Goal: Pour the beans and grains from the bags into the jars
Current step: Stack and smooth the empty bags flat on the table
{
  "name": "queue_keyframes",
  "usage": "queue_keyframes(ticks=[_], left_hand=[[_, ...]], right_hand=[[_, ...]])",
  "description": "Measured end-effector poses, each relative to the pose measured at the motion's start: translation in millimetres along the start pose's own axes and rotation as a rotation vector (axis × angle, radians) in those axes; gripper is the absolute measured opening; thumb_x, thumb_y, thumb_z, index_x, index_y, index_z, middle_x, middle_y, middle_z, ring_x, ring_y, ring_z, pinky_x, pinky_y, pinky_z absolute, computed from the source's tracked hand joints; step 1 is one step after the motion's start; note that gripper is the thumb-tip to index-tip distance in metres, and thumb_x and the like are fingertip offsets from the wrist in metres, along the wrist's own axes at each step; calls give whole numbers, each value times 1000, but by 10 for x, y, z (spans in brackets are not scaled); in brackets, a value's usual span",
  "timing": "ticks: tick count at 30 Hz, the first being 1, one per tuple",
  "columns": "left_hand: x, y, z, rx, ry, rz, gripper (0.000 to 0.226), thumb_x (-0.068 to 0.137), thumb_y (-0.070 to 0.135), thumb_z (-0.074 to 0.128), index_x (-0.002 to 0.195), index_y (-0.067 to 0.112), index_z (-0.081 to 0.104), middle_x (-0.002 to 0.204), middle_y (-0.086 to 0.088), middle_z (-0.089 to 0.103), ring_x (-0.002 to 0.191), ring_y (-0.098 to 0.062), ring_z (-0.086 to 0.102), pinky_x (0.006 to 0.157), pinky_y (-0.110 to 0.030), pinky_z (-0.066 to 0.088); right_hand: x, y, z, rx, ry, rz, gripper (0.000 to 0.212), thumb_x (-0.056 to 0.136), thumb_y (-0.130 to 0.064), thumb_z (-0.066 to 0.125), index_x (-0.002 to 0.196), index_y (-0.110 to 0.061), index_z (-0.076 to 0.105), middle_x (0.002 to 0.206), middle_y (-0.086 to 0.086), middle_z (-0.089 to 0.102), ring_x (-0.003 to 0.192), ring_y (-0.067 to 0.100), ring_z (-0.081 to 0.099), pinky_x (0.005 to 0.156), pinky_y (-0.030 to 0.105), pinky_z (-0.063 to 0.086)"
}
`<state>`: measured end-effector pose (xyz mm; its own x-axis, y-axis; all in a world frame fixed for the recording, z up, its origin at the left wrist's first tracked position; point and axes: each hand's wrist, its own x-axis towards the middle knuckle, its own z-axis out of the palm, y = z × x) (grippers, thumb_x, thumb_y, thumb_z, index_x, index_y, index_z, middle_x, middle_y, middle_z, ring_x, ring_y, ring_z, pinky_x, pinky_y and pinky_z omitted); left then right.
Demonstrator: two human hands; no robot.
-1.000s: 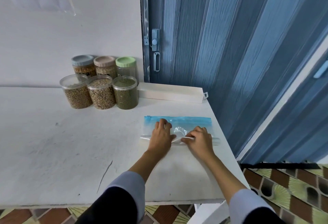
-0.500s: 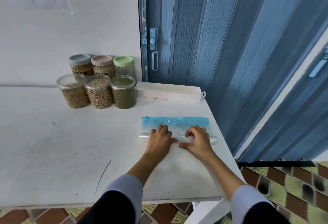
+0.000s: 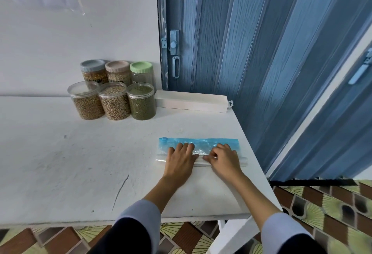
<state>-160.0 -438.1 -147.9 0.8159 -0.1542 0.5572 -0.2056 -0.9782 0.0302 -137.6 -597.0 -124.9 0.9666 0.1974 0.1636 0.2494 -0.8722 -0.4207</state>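
Note:
An empty clear zip bag [image 3: 203, 145] with a blue top strip lies flat on the white table [image 3: 60, 163], rolled up from its near edge. My left hand [image 3: 180, 162] presses flat on the roll with straight fingers. My right hand [image 3: 224, 160] has its fingers curled on the roll beside it. Three open jars stand at the back left: tan beans [image 3: 86, 102], pale beans [image 3: 114, 103] and green grains [image 3: 141, 103]. Behind them stand lidded jars with grey [image 3: 93, 71], pink [image 3: 117, 70] and green [image 3: 141, 70] lids.
A long white box [image 3: 193, 102] lies against the back of the table, right of the jars. A blue folding door [image 3: 251, 52] stands behind and to the right. The table's right edge is close to my right hand; patterned floor tiles [image 3: 332, 207] lie below.
Both hands have pushed the roll away from me, so more of the bag is rolled up and less of the clear part shows below the blue strip.

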Motion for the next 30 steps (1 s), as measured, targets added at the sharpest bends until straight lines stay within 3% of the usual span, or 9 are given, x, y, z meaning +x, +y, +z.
queue_keyframes(ticks=[2, 5, 9, 13, 18, 22, 26, 28, 30], left_hand=[[-30, 20, -15, 29, 22, 19, 13, 83, 32, 56, 84, 19, 54, 78, 3, 59, 67, -21, 57, 60, -32, 45], [-42, 35, -42, 37, -30, 20, 31, 65, 37, 83, 77, 19, 61, 76, 3, 61, 66, -20, 58, 59, -32, 48], [-5, 25, -51, -3, -47, 0, 35, 59, 35, 88, 69, 19, 59, 69, 5, 58, 62, -19, 56, 52, -31, 45], [-20, 34, -95, -11, -83, -17, 30, 64, 31, 86, 67, 18, 60, 67, 3, 59, 63, -21, 56, 54, -34, 44], [-27, 38, -119, -34, -153, -59, 19, 81, 24, 69, 64, 18, 63, 67, 1, 66, 68, -22, 55, 60, -34, 41], [-76, 43, -88, -129, -187, -155, 21, 98, 26, 45, 104, 12, 60, 105, -8, 56, 96, -28, 51, 83, -40, 38], [-123, 42, -123, -197, -201, -52, 21, 99, 26, 45, 112, 12, 55, 117, -5, 51, 107, -27, 46, 95, -39, 32], [-118, 32, -148, -230, -212, -15, 18, 97, 23, 50, 104, 9, 59, 111, -7, 56, 103, -30, 50, 90, -41, 36], [-100, 27, -147, -232, -196, -17, 15, 95, 19, 53, 97, 8, 62, 104, -8, 59, 99, -32, 54, 84, -41, 38]], right_hand=[[48, -28, -32, 5, -43, 99, 40, 90, -44, 59, 62, -18, 47, 80, -4, 50, 96, 21, 55, 72, 30, 29], [96, -76, -53, 23, -56, 169, 43, 88, -45, 62, 60, -18, 44, 78, -1, 54, 90, 25, 58, 69, 31, 34], [-75, 28, 98, 179, 165, -52, 26, 81, -33, 74, 81, -12, 58, 84, -3, 55, 86, 20, 53, 75, 38, 43], [-233, 133, 152, 173, 226, -166, 31, 72, -35, 80, 80, -11, 61, 85, -2, 54, 81, 19, 49, 69, 36, 42], [-216, 21, 128, -60, 274, -233, 30, 76, -36, 64, 59, -11, 65, 67, 0, 58, 67, 26, 57, 57, 31, 34], [-131, -80, 33, -85, 76, -94, 40, 95, -38, 54, 81, -5, 70, 85, 6, 64, 89, 26, 57, 71, 33, 32], [-10, -151, -94, -24, -114, 131, 38, 91, -47, 57, 75, -13, 59, 78, 1, 54, 78, 21, 52, 66, 29, 34], [-28, -160, -65, -50, -64, 102, 33, 89, -43, 61, 72, -16, 57, 84, 2, 55, 85, 22, 52, 69, 29, 32], [-124, -115, 66, -40, 108, -32, 23, 88, -33, 66, 89, -11, 65, 97, 4, 57, 95, 24, 52, 77, 33, 37]])
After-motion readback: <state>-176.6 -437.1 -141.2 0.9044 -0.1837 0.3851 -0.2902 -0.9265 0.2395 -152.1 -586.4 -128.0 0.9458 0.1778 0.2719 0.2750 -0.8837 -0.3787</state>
